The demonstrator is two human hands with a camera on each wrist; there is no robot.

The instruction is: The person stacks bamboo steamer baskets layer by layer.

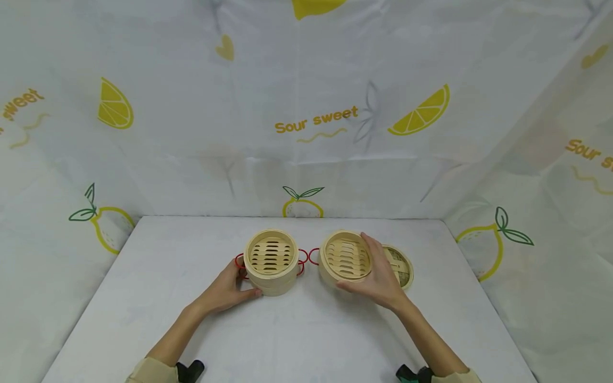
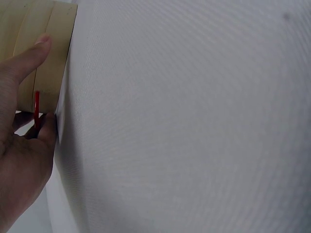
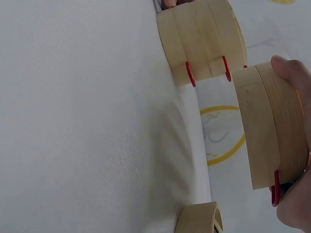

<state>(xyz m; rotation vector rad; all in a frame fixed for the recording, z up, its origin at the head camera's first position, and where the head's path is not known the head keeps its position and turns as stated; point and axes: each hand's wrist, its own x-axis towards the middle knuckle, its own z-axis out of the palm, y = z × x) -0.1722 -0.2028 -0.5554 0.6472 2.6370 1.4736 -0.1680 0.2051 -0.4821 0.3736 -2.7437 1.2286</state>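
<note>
Centrally, on a white rectangular bench (image 1: 287, 340), stands a stack of pale round bamboo steamer baskets (image 1: 274, 285) with red loop handles and a slatted floor showing inside the top one. The person's left hand (image 1: 232, 290) grips the stack's left side, thumb in front, other fingers curled behind near a handle. Just right of centre, the right hand (image 1: 381, 282) holds another round, slatted bamboo basket (image 1: 346, 258) raised above the bench, pinched between thumb and fingers. Partly hidden behind that hand is a round woven bamboo lid (image 1: 401, 268). White cloth printed with yellow lemons (image 1: 421, 114) fills the upper frame.
</note>
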